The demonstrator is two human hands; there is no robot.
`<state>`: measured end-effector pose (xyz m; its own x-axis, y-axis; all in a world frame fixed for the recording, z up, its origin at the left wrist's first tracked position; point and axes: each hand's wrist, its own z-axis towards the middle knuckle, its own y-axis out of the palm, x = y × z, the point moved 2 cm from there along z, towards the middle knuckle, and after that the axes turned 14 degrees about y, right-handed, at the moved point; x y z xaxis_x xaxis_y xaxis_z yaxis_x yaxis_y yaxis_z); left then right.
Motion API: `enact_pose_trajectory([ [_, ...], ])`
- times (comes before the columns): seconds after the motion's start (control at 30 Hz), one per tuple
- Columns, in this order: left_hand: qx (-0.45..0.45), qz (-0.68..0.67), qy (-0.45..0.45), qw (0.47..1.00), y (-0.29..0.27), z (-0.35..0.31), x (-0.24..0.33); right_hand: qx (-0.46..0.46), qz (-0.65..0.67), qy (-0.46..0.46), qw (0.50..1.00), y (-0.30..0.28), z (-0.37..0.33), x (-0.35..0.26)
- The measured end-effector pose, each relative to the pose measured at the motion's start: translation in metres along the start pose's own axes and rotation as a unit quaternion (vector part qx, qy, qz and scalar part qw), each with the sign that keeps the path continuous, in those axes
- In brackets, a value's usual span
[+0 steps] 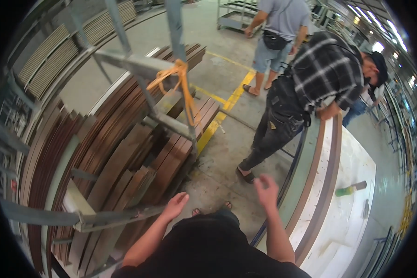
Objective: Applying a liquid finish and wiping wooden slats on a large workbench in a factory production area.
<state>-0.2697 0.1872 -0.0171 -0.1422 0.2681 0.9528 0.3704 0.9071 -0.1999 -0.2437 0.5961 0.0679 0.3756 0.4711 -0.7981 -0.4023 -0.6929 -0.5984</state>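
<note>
My left hand [175, 206] hangs in the air beside a grey metal rack bar [125, 219], its fingers loosely bent and nothing seen in them. To the right, my right hand [267, 191] is raised, thumb and fingers apart, also without anything in it. It is nearest to the long brown strip [310, 173] along the left side of a white-topped bench [356, 162]. A second brown strip [323, 204] runs beside it. Whether my left hand touches the rack bar I cannot tell.
Stacks of long brown boards [120, 157] fill the rack at left, where an orange strap [183, 83] is tied. A co-worker in a checked shirt [329, 65] leans over the bench's far end. Another person [282, 23] stands beyond. A green-ended tool [350, 189] lies on the bench.
</note>
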Motion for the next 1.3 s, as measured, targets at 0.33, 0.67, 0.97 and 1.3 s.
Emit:
enact_pose_trajectory([
  [0.33, -0.078, 0.238, -0.19, 0.949, -0.078, -0.078, -0.213, 0.203, 0.262, -0.558, 0.761, -0.177, -0.065, -0.288],
  [0.67, 0.051, 0.186, -0.241, 0.951, -0.069, -0.156, -0.219, 0.11, 0.251, -0.533, 0.8, -0.202, -0.018, -0.243],
  [0.97, 0.082, 0.174, -0.255, 0.948, -0.063, -0.201, -0.233, 0.077, 0.219, -0.525, 0.819, -0.124, -0.035, -0.282],
  [1.3, 0.15, 0.161, -0.264, 0.939, -0.071, -0.215, -0.246, -0.177, 0.168, -0.317, 0.917, 0.075, -0.068, -0.295],
])
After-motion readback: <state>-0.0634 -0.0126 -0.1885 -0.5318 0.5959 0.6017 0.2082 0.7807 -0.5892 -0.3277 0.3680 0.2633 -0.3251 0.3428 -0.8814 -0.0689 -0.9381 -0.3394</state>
